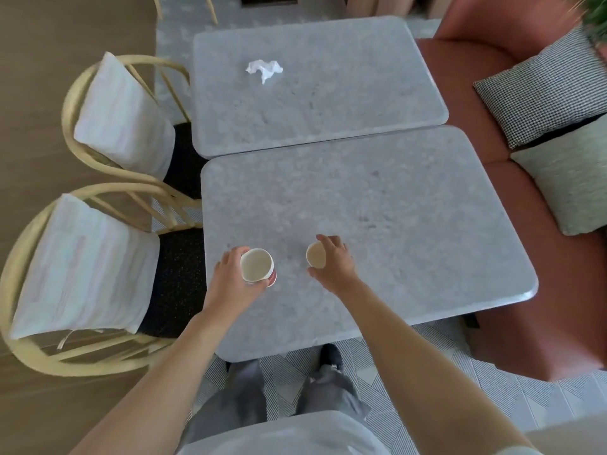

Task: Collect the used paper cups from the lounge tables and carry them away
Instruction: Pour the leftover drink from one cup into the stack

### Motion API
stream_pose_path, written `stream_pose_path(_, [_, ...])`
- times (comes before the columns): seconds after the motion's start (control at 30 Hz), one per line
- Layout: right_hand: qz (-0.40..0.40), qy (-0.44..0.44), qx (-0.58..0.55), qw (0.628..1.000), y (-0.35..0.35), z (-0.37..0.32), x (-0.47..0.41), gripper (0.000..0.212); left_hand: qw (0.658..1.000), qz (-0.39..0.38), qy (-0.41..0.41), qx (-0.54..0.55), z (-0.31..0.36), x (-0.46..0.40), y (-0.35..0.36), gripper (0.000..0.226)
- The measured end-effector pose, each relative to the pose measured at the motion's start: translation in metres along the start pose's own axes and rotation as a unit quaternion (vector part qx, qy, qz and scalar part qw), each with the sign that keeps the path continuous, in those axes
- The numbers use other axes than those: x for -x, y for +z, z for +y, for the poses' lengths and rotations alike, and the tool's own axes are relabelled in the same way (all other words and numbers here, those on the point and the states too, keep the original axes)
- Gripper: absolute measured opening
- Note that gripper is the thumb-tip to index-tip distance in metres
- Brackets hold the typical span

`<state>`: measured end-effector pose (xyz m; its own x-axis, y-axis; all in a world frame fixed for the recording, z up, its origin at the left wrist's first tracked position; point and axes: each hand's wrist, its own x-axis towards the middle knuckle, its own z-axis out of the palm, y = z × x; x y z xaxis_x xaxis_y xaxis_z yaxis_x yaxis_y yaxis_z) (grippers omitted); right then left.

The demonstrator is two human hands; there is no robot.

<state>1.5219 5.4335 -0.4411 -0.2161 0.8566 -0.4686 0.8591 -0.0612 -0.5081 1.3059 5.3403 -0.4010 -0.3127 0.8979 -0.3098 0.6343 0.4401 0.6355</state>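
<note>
Table [410,231], grey stone, carries both cups at its near left part. Left hand [230,280]: grip curled round red cup [258,267]. Right hand [335,262]: grip curled round tan cup [316,255]. Tissue [264,69] lies well beyond the table.

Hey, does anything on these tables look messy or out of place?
Yes, a crumpled white napkin lies loose on the far table, left as litter. No spills show. On the near table, each hand grips a paper cup.
</note>
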Motion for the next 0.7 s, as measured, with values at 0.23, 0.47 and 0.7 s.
stream_pose_path(0.23, [0.008, -0.036, -0.005, 0.999, -0.011, 0.023, 0.017, 0.079, 1.000, -0.001, -0.008, -0.007, 0.001, 0.014, 0.027, 0.072])
stream_pose_path(0.47, [-0.008, -0.084, 0.045, 0.995, -0.019, 0.068, 0.049, 0.089, 1.000, -0.009, 0.014, 0.012, 0.017, 0.026, 0.066, 0.075])
stream_pose_path(0.7, [-0.034, -0.162, 0.099, 0.981, -0.014, 0.105, 0.061, 0.080, 0.999, -0.020, 0.033, -0.017, 0.013, 0.047, 0.103, 0.075])
